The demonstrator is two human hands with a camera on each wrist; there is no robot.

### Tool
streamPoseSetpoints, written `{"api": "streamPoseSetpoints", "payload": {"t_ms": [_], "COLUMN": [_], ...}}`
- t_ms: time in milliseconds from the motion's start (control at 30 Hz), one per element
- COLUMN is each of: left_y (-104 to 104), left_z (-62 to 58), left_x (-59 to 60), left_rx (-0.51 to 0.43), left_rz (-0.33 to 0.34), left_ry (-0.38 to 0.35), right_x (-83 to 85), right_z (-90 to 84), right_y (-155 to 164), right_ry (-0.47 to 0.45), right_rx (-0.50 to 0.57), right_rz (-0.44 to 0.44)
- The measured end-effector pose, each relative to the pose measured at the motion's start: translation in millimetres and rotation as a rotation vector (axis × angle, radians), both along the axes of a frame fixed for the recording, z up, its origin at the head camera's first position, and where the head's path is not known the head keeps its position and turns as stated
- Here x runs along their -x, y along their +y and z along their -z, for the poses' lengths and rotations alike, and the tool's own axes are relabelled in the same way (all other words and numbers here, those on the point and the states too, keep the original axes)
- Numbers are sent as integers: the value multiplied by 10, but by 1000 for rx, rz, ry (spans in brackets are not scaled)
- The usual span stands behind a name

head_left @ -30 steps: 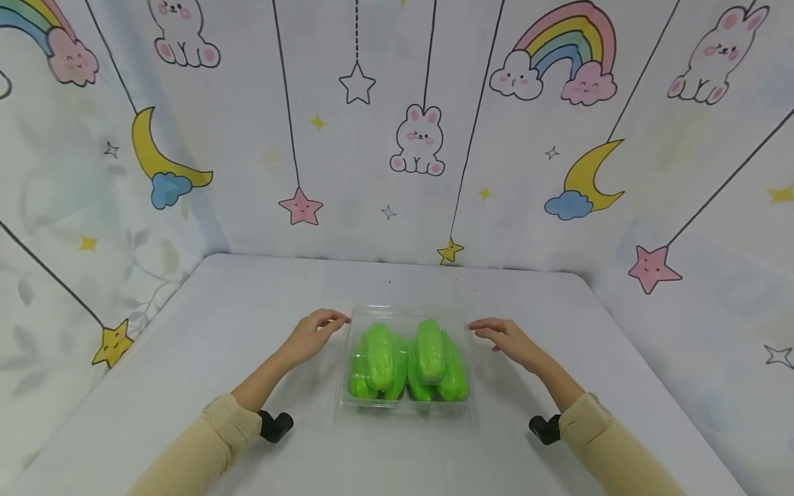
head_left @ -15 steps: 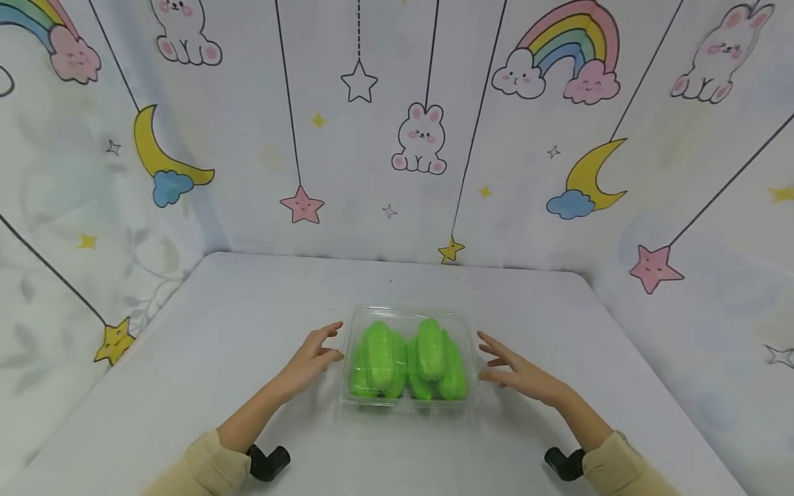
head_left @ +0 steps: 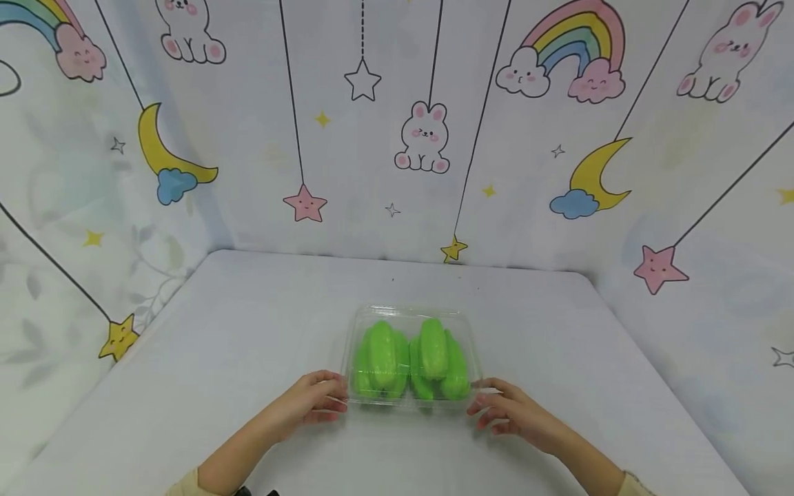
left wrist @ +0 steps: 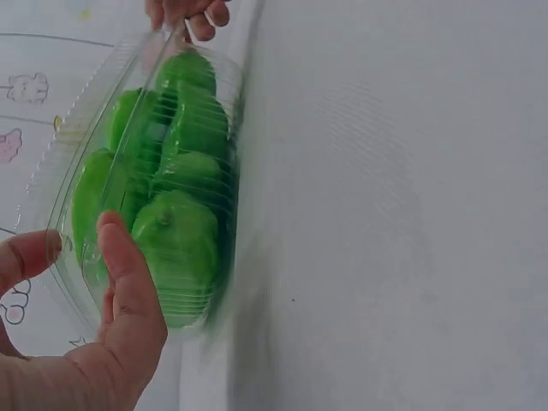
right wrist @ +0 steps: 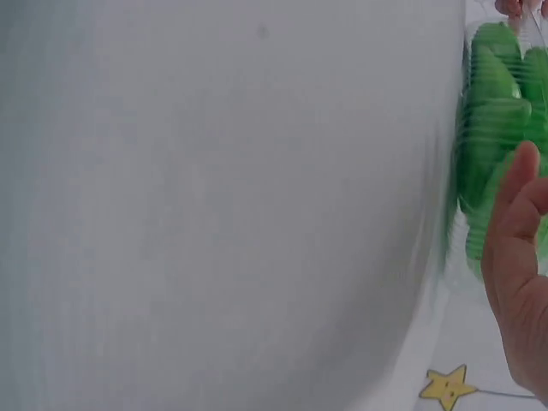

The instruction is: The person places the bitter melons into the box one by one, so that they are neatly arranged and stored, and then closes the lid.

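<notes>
A clear plastic clamshell box (head_left: 406, 313) sits on the white table, its lid down. Inside lie several bright green, long, rounded pieces (head_left: 382, 355) that look like vegetables. My left hand (head_left: 310, 405) is at the box's near left corner, fingertips right at its edge. In the left wrist view the thumb (left wrist: 128, 265) lies along the near side of the box, with a fingertip apart from it at the lid edge. At the near right corner, my right hand (head_left: 517, 413) has loosely bent fingers close against the rim.
The white table (head_left: 279, 303) reaches back to a printed cloth backdrop (head_left: 372, 151) with rabbits, stars, moons and rainbows. Cloth also hangs along the left and right sides.
Both hands have moved from the box's far sides down to its near corners, the forearms drawing back toward me. The box has stayed in place with its lid down.
</notes>
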State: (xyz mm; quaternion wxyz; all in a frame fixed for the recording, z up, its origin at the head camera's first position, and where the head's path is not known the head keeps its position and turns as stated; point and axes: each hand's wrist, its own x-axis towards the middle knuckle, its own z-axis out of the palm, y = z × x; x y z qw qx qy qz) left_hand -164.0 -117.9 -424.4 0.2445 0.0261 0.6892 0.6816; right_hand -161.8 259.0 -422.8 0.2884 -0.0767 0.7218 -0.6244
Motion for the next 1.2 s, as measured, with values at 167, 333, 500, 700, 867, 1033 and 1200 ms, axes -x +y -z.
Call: {"api": "streamPoseSetpoints", "payload": {"t_ms": [167, 333, 500, 700, 867, 1033, 1200], "left_y": [-17, -3, 25, 49, 25, 18, 10], "left_z": [49, 89, 120, 139, 153, 134, 75], "left_x": [-15, -11, 2, -5, -10, -4, 11], "left_rx": [-98, -141, -128, -115, -126, -128, -50], "left_rz": [14, -14, -53, -86, -65, -47, -66], "left_ry": [-76, -76, -52, -36, -37, -29, 20], "right_x": [-34, -45, -65, -66, -77, -83, -55], "right_z": [29, 36, 45, 136, 130, 67, 21], "right_y": [-57, -67, -83, -95, -87, -84, -33], "right_ry": [-106, -153, -159, -128, -140, -165, -183], "right_rx": [129, 223, 261, 290, 284, 253, 180], "right_rz": [107, 142, 190, 236, 210, 193, 124]}}
